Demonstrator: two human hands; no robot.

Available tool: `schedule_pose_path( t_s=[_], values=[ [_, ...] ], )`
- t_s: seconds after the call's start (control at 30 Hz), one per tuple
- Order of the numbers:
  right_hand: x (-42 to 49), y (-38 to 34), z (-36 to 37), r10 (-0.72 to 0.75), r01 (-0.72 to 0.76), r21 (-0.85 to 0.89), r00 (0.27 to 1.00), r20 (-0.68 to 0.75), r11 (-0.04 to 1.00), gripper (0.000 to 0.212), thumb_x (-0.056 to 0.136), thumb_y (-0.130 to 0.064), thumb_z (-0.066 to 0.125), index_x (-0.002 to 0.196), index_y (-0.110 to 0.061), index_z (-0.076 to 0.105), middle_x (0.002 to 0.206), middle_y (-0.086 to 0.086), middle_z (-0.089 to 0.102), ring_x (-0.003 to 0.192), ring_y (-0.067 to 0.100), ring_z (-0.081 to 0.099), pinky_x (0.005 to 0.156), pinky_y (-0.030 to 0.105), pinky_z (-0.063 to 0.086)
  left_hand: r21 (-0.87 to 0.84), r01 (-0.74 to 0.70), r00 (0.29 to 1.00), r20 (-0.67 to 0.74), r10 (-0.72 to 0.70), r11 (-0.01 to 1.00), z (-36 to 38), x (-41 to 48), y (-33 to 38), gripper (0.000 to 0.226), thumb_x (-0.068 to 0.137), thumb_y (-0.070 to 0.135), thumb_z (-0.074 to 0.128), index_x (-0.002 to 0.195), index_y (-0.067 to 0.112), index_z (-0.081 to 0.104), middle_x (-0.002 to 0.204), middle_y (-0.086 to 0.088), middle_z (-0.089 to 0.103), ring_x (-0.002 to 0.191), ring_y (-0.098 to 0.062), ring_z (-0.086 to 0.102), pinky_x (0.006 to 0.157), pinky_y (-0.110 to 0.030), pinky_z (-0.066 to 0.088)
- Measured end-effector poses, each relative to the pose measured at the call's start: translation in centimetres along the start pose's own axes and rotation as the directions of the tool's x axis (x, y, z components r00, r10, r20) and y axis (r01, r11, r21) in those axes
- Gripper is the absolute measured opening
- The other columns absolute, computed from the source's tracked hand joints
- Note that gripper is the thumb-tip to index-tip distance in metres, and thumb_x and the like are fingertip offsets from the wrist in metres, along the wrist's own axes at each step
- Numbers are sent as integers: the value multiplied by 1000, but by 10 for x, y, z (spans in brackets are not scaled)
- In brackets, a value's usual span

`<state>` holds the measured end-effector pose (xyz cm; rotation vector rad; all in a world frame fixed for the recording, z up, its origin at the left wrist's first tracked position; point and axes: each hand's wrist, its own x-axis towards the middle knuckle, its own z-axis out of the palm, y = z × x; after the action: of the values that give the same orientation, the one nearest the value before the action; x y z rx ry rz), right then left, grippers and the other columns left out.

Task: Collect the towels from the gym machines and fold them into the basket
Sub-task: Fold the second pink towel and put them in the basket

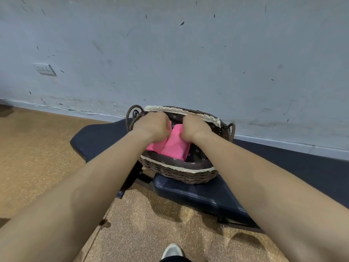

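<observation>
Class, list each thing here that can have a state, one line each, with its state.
towel: folded, lying in the basket.
basket: upright on the bench, holding the towel.
left-hand grip: curled onto the towel.
right-hand grip: curled onto the towel.
bench: flat, carrying the basket.

towel (173, 148): bright pink, plain, no print.
basket (179, 173): dark brown woven wicker; handles the same brown.
basket liner (198, 154): dark brown cloth dotted with small white flowers, edged in cream lace.
worktop (198, 195): dark navy padding on a black frame.
floor (37, 148): tan, finely speckled.
wall (170, 53): pale blue-grey, flecked with dark scuffs.
socket (44, 69): white.
shoe (172, 251): white and grey.
</observation>
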<state>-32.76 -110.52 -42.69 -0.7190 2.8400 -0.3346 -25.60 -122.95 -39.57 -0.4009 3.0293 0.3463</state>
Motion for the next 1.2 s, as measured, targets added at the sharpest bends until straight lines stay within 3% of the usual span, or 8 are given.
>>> schedule_pose_path(
  t_s=[0.1, 0.2, 0.3, 0.43, 0.57, 0.73, 0.9, 1.2],
  values=[
    [-13, 2, -2, -146, 110, -174, 967, -211, 979, 42, 86, -30, 69, 124, -17, 55, 125, 8, 52, 119, 32, 52, 83, 42, 49, 166, -101, 993, 77, 89, 981, -5, 12, -16, 38, 86, 8, 60, 120, 25, 64, 125, -3, 63, 112, -25, 61, 94, -41, 51],
    [-21, 2, -10, -254, 250, -171, 967, -1, 953, 53, 76, -56, 74, 117, -25, 64, 114, 2, 53, 110, 26, 54, 86, 39, 49, 245, -206, 946, 297, 129, 947, -3, 19, -21, 62, 81, 8, 69, 138, 25, 51, 132, -3, 57, 108, -24, 57, 89, -39, 50],
    [-19, 4, -12, -222, 273, -168, 937, 272, 947, 70, 69, -70, 75, 122, -24, 66, 115, -1, 61, 107, 24, 59, 91, 39, 52, 251, -214, 899, 428, 89, 944, -5, 21, -21, 69, 81, 11, 73, 142, 25, 43, 118, 0, 58, 94, -20, 51, 79, -32, 44],
    [-10, 5, -2, -203, 256, -141, 929, 310, 956, 83, 65, -69, 79, 133, -25, 59, 130, -4, 65, 117, 25, 59, 98, 40, 50, 244, -232, 868, 488, 87, 942, -7, 23, -19, 68, 84, 14, 72, 143, 25, 40, 88, 10, 49, 90, -19, 50, 76, -29, 38],
    [-9, 7, 12, -195, 239, -135, 940, 280, 962, 91, 66, -65, 80, 144, -34, 46, 136, -7, 61, 123, 23, 58, 95, 35, 50, 282, -254, 863, 498, 85, 925, 5, 21, -17, 72, 84, 12, 70, 146, 27, 36, 87, 6, 47, 85, -21, 49, 71, -29, 38],
    [-16, 3, 7, -174, 214, -118, 944, 280, 970, 72, 70, -58, 81, 132, -32, 54, 123, -6, 66, 111, 22, 61, 81, 31, 47, 240, -220, 889, 448, 93, 946, 2, 14, -16, 71, 82, 5, 68, 145, 26, 43, 111, -2, 60, 91, -21, 53, 76, -29, 41],
    [-44, -1, -36, -175, 168, 103, 982, 67, 980, 50, 85, -50, 69, 127, -24, 63, 127, -1, 64, 117, 23, 59, 95, 36, 50, 71, -144, 955, 270, 120, 987, -21, -10, -13, 50, 89, 33, 67, 137, 23, 56, 133, -1, 61, 117, -21, 58, 100, -33, 45],
    [-143, 63, -119, -24, 74, 224, 976, -215, 972, 37, 91, -36, 61, 125, -22, 65, 135, 0, 61, 126, 21, 55, 105, 39, 45, -23, -221, 975, 20, 222, 975, -63, -67, 73, 40, 93, 40, 61, 129, 22, 60, 126, 0, 65, 117, -21, 58, 100, -33, 44]
  ],
)
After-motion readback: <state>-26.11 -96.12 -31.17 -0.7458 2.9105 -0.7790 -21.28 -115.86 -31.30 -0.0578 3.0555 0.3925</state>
